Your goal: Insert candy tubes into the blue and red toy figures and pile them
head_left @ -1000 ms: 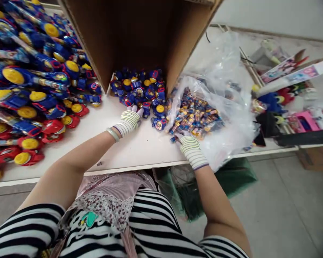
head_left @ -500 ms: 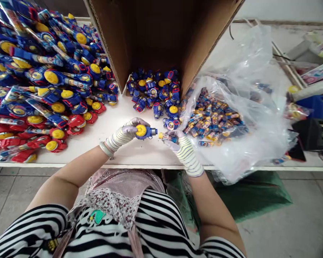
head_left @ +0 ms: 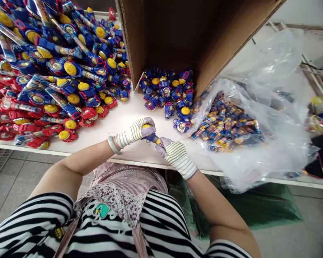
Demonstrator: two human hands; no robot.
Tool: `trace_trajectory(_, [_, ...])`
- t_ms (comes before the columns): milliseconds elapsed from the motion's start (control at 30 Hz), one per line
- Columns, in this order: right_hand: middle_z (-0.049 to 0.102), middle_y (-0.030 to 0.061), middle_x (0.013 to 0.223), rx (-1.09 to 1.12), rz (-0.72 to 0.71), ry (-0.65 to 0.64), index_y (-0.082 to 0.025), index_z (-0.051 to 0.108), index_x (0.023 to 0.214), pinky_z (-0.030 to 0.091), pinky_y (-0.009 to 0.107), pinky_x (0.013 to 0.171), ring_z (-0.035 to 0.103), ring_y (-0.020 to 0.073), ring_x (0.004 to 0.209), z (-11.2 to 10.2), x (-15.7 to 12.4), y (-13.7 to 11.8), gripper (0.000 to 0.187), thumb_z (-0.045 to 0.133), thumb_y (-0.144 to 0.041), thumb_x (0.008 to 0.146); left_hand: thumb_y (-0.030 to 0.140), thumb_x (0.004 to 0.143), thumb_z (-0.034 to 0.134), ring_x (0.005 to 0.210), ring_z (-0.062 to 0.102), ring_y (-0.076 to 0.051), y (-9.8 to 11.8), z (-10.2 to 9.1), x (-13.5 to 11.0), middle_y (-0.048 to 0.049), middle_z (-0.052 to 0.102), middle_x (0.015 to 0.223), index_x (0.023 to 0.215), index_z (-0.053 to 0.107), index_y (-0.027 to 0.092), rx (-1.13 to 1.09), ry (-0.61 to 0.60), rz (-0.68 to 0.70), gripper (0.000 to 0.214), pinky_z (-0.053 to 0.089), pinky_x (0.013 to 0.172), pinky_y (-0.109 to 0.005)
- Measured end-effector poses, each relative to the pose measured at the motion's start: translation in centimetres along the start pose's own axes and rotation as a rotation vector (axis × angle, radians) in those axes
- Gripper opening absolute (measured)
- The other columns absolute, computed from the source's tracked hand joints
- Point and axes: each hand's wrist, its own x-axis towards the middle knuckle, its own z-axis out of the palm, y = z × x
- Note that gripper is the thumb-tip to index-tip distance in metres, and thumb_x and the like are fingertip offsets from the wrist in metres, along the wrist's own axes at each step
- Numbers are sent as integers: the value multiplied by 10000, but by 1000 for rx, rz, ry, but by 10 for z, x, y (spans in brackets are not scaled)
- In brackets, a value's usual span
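Left hand (head_left: pixel 134 132) narrow, wrapped round blue toy (head_left: pixel 150 137) at 12 o'clock, near table (head_left: pixel 129 113) edge. Right hand (head_left: pixel 177 157) narrow at toy's tip, hold unclear. Best keep grip firm, ends aligned. Bag (head_left: pixel 247 143) at 3 o'clock; toy heap (head_left: pixel 56 86) at 10.

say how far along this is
Done: the big heap of toys with clear tubes fitted. In hand: the left hand grips a blue toy, the right hand holds a small tube against it. Left: the loose toys by the carton and the tubes in the plastic bag.
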Motion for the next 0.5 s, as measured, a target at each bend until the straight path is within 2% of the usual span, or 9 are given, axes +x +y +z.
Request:
trace_trajectory(33, [718,117,900,156,1,-19,-155,687,1069,463,310,679,633,214,733,3,1,1,458,456,-543,997,355,815,609,621,559,-131,1,-1,-1,-23,594,727,833,584,150,12,-6,41,208,455,591,-245])
trace_trajectory(100, [599,27,669,540,11,-165,-166,670,974,405,267,557,494,150,538,11,4,4,597,346,-667,991,369,795,647,700,590,-150,2,-4,-1,-40,624,800,858,603,154,62,-33,157,229,491,665,-273])
trace_trajectory(167, [470,-31,567,800,59,-302,-167,651,939,345,257,479,349,124,437,17,9,5,742,213,-765,964,374,750,702,745,596,-165,1,-7,0,-47,636,837,861,622,158,142,-67,216,256,502,701,-288])
trace_trajectory(200, [476,-27,580,811,79,-309,-166,647,952,350,261,482,351,125,441,19,11,5,757,210,-784,953,372,738,710,731,590,-166,0,-8,1,-44,633,820,851,624,159,174,-65,189,256,498,684,-286])
trace_trajectory(233, [529,-1,635,734,90,-265,-166,644,977,381,268,517,411,136,484,19,13,3,724,268,-784,946,373,741,701,701,578,-163,0,-9,2,-38,624,790,838,621,158,188,-52,125,248,489,654,-281])
trace_trajectory(300, [641,74,830,429,98,-127,-180,635,1021,436,291,643,550,180,673,15,14,-1,563,469,-710,928,393,780,653,624,541,-152,-3,-10,3,-23,589,720,822,610,158,159,-5,-40,243,458,584,-269])
trace_trajectory(367, [659,88,895,258,99,-105,-197,618,987,434,292,687,571,197,762,14,11,-5,418,566,-606,920,418,803,630,600,528,-152,-7,-11,0,-21,574,698,817,611,159,105,30,-103,260,447,561,-272])
trace_trajectory(433, [577,23,711,464,126,-200,-204,588,913,393,262,594,500,161,627,19,6,-10,414,468,-596,970,419,801,643,668,577,-176,-13,-10,-5,-39,612,754,828,639,166,77,41,-3,254,490,619,-299])
trace_trajectory(500, [374,-66,538,845,144,-340,-208,560,871,299,235,474,327,121,463,30,2,-14,524,339,-670,980,408,790,668,777,628,-207,-18,-6,-11,-64,660,844,851,670,177,82,40,139,239,532,714,-333])
